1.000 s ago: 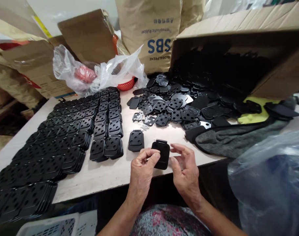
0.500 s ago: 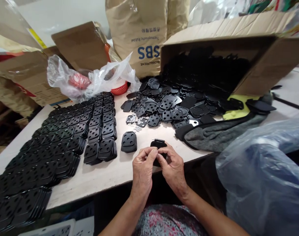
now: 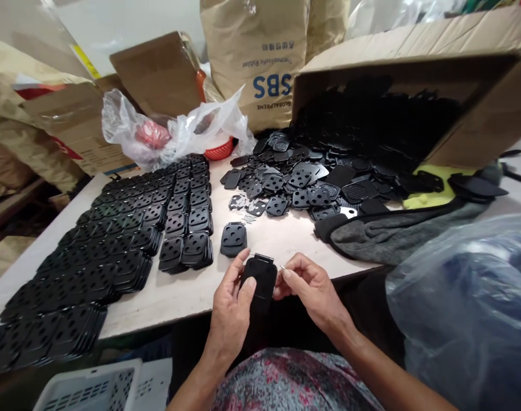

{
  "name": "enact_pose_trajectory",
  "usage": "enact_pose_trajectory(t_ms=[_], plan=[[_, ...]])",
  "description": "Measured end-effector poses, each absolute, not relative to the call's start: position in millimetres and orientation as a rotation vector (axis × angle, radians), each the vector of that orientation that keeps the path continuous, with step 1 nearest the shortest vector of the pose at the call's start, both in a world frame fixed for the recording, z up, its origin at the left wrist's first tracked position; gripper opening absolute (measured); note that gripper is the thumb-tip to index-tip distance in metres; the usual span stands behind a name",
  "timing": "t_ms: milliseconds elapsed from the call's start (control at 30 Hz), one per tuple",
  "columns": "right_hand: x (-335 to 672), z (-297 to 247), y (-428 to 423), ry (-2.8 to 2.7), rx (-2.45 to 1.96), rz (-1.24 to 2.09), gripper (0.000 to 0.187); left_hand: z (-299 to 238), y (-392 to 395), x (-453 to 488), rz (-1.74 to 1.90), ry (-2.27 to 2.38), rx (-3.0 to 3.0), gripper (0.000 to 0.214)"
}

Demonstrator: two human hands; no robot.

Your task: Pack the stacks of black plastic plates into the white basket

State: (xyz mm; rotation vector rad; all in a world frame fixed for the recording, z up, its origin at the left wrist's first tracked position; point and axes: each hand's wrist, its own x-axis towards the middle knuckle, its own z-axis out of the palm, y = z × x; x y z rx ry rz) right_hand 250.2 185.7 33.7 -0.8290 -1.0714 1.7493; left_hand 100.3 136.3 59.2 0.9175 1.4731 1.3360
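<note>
My left hand [image 3: 231, 305] grips a black hinged plate [image 3: 261, 279], thumb on its face and fingers along the far side. A thin metal rod runs along the plate's upper edge. Just right of the plate, my right hand [image 3: 312, 291] is closed in a pinch on what looks like a small metal pin [image 3: 281, 266]. Beyond my hands stands a short stack of black plates with holes [image 3: 233, 238]. Several loose pins [image 3: 248, 218] lie behind that stack, beside a heap of loose black plates [image 3: 301, 177].
Rows of stacked black plates [image 3: 127, 228] cover the left of the table. An open cardboard box [image 3: 453, 145] lies on its side at the back right. A grey cloth [image 3: 372, 234], clear plastic [image 3: 457, 302], a red basket [image 3: 220, 149] and a white crate [image 3: 93, 388] surround the work area.
My hands, together over the plate before, are now apart. My left hand holds the plate further left and more exposed, while my right hand has drawn off to its right side.
</note>
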Motion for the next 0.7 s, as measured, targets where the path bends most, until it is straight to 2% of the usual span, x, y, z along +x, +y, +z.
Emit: enact_pose_trajectory(t_ms=[200, 567, 700], plan=[[236, 42, 172, -1.072, -0.810, 1.989, 0.038, 63, 107, 83, 1.264, 1.532, 0.937, 0.055], [222, 47, 160, -1.423, -0.961, 1.868, 0.020, 63, 80, 59, 1.216, 1.655, 1.091, 0.048], [217, 47, 162, -1.369, -0.958, 1.988, 0.024, 61, 75, 59, 1.245, 1.611, 1.056, 0.047]])
